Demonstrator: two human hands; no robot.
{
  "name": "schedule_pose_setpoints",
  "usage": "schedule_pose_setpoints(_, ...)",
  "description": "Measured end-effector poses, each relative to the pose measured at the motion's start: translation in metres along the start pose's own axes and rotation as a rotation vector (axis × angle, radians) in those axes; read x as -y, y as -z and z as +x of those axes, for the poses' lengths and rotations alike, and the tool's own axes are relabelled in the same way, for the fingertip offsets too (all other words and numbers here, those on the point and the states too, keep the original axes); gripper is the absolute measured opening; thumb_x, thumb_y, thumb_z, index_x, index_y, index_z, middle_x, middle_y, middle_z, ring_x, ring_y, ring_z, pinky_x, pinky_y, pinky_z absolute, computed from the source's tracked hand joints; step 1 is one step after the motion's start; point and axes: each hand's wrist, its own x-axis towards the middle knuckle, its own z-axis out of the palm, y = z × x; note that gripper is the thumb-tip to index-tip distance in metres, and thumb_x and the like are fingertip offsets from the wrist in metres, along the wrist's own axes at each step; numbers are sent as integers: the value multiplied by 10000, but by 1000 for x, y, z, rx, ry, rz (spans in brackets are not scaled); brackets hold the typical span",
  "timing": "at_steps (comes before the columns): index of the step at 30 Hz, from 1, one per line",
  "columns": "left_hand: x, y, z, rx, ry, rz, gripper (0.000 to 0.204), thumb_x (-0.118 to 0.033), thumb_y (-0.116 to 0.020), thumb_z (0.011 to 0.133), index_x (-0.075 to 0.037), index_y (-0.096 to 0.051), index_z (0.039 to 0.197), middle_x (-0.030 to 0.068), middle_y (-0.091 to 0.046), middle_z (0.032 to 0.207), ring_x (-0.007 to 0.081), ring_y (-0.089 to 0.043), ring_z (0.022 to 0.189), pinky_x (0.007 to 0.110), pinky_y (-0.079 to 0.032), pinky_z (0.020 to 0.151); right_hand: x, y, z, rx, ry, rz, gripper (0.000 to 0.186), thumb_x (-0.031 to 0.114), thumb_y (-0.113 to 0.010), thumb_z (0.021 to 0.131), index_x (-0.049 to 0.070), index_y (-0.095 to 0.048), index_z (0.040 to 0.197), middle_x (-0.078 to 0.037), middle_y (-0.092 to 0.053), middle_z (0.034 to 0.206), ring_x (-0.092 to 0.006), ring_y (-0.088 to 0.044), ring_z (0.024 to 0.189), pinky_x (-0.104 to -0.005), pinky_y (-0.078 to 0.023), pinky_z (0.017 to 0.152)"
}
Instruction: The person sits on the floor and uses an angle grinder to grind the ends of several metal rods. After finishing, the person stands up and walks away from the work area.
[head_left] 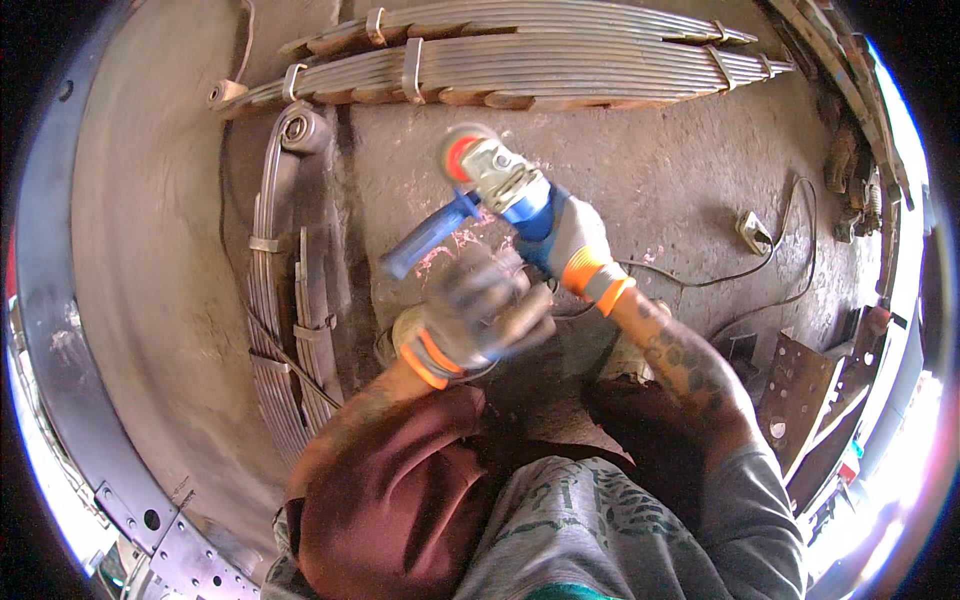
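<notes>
Grey shirt: it is nearest to the camera, a shirt (570,525) with a green print, at the middle of the near side.
Brown trouser leg: a reddish-brown leg (400,500) is bent at the near left, beside the shirt.
Right hand: the gloved right hand (580,240), with an orange cuff, is closed around the blue body of an angle grinder (520,195).
Grinder and grip: the tool reaches out of the right fist toward the far left; its metal head (503,172) is beyond the fingers, above the floor.
Disc: a round disc (461,155) with a red centre sits at the far end of the head; its outline is blurred.
Side handle: the blue handle (430,237) sticks out from the head to the near left, free of both hands.
Left hand: the gloved left hand (480,315) is blurred, but its fingers look loosely open and spread; it is just nearer than the side handle.
Cable: a dark cable (700,284) curves on the floor at the right, near a pale socket piece (753,233).
Left springs: bundles of leaf springs (268,225) lie along the left, one with a rolled eye (300,130).
Far springs: two long leaf spring packs (560,72), with metal clips, lie across the far side.
Right plate: a rusty plate (795,395) with holes stands at the near right.
</notes>
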Motion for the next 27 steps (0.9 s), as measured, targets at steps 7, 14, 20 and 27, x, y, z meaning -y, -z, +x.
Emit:
schedule_pose_setpoints(7, 84, -30, -18, 579, 1154, -871, 372, -369, -826, 840, -69, -700, 1022, 23, -669, 705, 150, -654, 629, 330, -532, 601, -11, 53, 30, 2, 109, -307, 467, 300, -759, 722, 111, -659, 1137, -201, -745, 994, -421, -708, 950, -490, -560, 841)
schedule_pose_setpoints(14, 100, -113, -24, 380, 1097, -685, 299, -291, -834, 837, -63, -682, 957, 22, -658, 681, 128, -605, 545, 306, -489, 523, -11, 61, 53, 64, 109, -471, 460, 276, -742, 733, 113, -636, 1150, -202, -746, 966, -429, -710, 929, -494, -559, 840)
schedule_pose_setpoints(20, 104, -153, -49, 174, 1041, -695, 328, -207, -840, 813, -18, -702, 1043, 88, -751, 994, 176, -689, 853, 377, -563, 805, -24, 50, 57, -6, 170, -470, 488, 304, -746, 761, 126, -635, 1202, -204, -743, 947, -426, -714, 899, -507, -561, 817)
schedule_pose_setpoints(27, 92, -139, -23, 264, 1040, -564, 333, -293, -783, 814, -70, -734, 1056, 183, -761, 962, 369, -738, 899, 465, -562, 802, -25, 60, 45, -27, 156, -421, 396, 249, -689, 779, 115, -641, 1149, -205, -747, 982, -416, -715, 928, -502, -558, 828)
